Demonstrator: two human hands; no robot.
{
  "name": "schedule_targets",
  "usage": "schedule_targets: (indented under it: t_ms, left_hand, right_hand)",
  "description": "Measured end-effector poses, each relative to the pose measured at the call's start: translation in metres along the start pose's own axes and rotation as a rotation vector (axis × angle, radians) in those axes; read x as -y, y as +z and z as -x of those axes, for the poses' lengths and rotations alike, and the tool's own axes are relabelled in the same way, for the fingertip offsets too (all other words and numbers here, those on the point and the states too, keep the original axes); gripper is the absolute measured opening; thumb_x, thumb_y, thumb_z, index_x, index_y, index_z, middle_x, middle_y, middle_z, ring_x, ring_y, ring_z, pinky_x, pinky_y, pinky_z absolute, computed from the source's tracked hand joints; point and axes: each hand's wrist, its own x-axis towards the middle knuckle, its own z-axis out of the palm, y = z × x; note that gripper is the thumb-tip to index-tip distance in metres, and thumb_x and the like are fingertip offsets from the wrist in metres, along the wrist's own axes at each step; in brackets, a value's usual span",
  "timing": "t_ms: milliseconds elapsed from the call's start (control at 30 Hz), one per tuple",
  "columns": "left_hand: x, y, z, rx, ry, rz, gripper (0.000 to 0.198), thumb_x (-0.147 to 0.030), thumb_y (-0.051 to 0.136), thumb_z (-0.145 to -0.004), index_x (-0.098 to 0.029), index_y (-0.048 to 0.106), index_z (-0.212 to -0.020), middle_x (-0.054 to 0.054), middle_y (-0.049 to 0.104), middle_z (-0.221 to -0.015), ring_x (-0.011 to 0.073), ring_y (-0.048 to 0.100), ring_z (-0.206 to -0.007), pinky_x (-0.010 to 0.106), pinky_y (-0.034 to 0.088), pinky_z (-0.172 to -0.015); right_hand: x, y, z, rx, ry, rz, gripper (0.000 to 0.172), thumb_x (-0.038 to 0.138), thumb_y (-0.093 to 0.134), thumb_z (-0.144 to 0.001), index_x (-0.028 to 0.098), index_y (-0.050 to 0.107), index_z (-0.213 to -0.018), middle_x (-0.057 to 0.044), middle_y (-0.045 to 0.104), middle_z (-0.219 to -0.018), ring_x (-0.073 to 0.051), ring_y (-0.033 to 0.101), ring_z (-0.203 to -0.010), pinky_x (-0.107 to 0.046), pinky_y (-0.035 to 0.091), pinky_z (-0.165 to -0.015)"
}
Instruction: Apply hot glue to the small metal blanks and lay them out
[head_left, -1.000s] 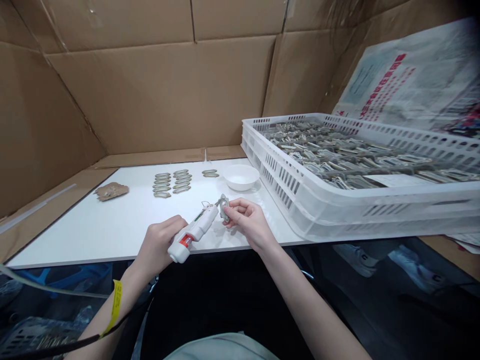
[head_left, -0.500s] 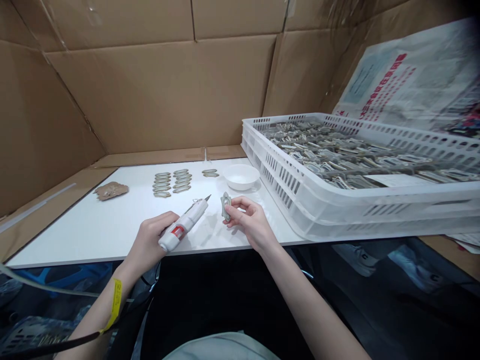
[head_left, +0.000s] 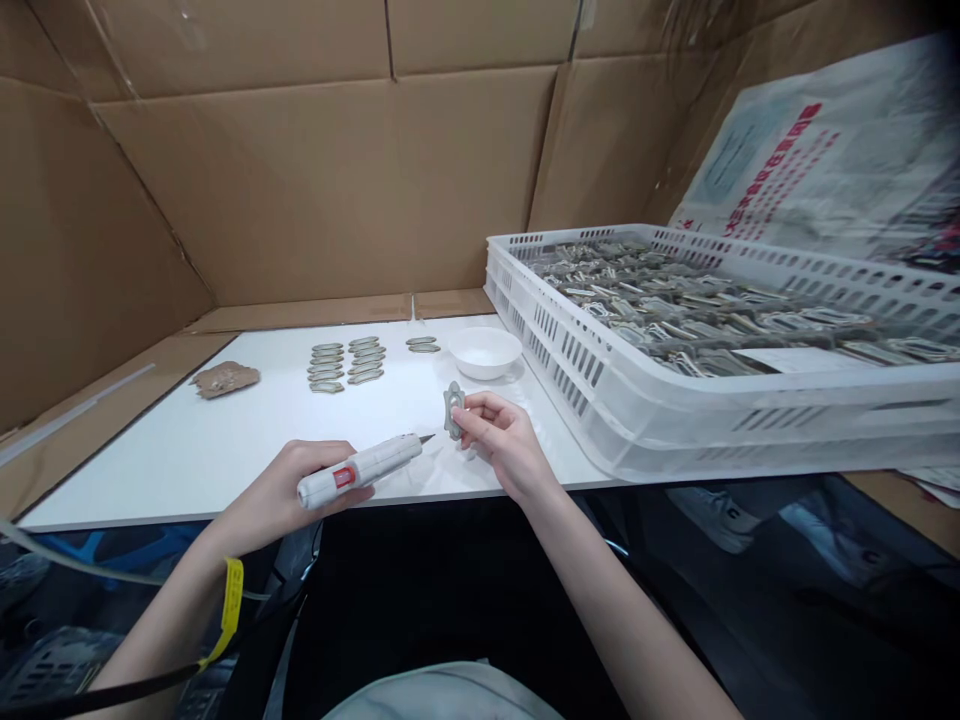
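Note:
My left hand (head_left: 304,485) is closed around a thick white-handled tool (head_left: 367,468) with a red patch and a thin, pointed dark metal tip. That tip points right, toward a small grey-green ornate plate (head_left: 453,408) with an opening in its middle. Between thumb and fingers, my right hand (head_left: 499,435) pinches this plate upright by its right side, above the white table. The tip appears apart from the plate. A shallow white bowl (head_left: 485,355) sits just beyond my right hand.
Similar small plates (head_left: 326,368) lie in short columns on the white table (head_left: 187,450). A torn brown scrap (head_left: 225,379) rests at left. A white plastic crate (head_left: 675,420) full of such plates stands at right. Cardboard walls (head_left: 322,190) enclose the table.
The tool in my left hand has swung lower and flatter, its tip now nearer the plate. My right hand stays nearly in place, with the plate still pinched.

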Motion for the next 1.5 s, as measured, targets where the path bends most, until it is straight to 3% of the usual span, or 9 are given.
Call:
schedule_targets:
  t_ms: [233, 667, 967, 1133, 1333, 1500]
  left_hand:
    - [-0.001, -0.001, -0.001, 0.07, 0.002, 0.021, 0.027, -0.037, 0.058, -0.09, -0.015, 0.056, -0.074, -0.002, 0.055, -0.07, 0.0111, 0.047, -0.065, 0.021, 0.039, -0.061]
    - [-0.008, 0.002, -0.01, -0.012, -0.008, 0.083, 0.03, -0.043, 0.059, -0.086, -0.015, 0.061, -0.074, 0.0, 0.058, -0.069, 0.0128, 0.049, -0.063, 0.022, 0.041, -0.058]
    - [-0.007, 0.002, -0.012, 0.017, -0.049, 0.078, 0.029, -0.04, 0.059, -0.088, -0.016, 0.056, -0.073, -0.001, 0.054, -0.07, 0.0114, 0.044, -0.064, 0.022, 0.039, -0.059]
    - [-0.012, 0.001, -0.011, -0.023, -0.145, 0.135, 0.038, -0.042, 0.062, -0.085, -0.017, 0.045, -0.061, -0.005, 0.042, -0.058, 0.0085, 0.037, -0.054, 0.021, 0.032, -0.049]
    - [-0.026, -0.003, -0.012, -0.04, -0.242, 0.214, 0.034, -0.046, 0.063, -0.083, -0.016, 0.061, -0.067, -0.003, 0.052, -0.053, 0.0117, 0.051, -0.051, 0.02, 0.041, -0.047]
    - [-0.028, -0.002, -0.013, -0.071, -0.256, 0.232, 0.036, -0.046, 0.065, -0.08, -0.017, 0.059, -0.061, -0.002, 0.055, -0.053, 0.0123, 0.054, -0.049, 0.02, 0.045, -0.047]
  right_hand:
    - [-0.001, 0.0, 0.0, 0.012, -0.019, 0.006, 0.029, 0.037, 0.083, -0.063, 0.017, 0.065, -0.073, 0.001, 0.063, -0.063, -0.009, 0.051, -0.053, -0.025, 0.04, -0.054]
    - [0.0, 0.001, 0.0, 0.034, -0.034, 0.027, 0.027, 0.038, 0.083, -0.062, 0.018, 0.068, -0.073, 0.001, 0.061, -0.06, -0.011, 0.051, -0.054, -0.026, 0.041, -0.054]
    - [-0.003, 0.0, 0.0, 0.046, -0.038, 0.019, 0.028, 0.036, 0.083, -0.062, 0.017, 0.069, -0.075, 0.001, 0.062, -0.06, -0.01, 0.052, -0.054, -0.025, 0.041, -0.053]
    - [-0.002, 0.0, 0.0, 0.041, -0.028, 0.032, 0.03, 0.038, 0.084, -0.06, 0.017, 0.069, -0.074, 0.001, 0.062, -0.06, -0.012, 0.053, -0.055, -0.026, 0.041, -0.053]
    - [-0.002, 0.001, 0.0, 0.047, -0.018, 0.034, 0.03, 0.039, 0.084, -0.06, 0.017, 0.069, -0.075, 0.0, 0.063, -0.061, -0.012, 0.054, -0.055, -0.026, 0.041, -0.053]
    - [-0.003, 0.0, -0.001, 0.041, -0.018, 0.037, 0.031, 0.039, 0.085, -0.06, 0.017, 0.069, -0.074, 0.0, 0.063, -0.062, -0.012, 0.055, -0.055, -0.026, 0.042, -0.054]
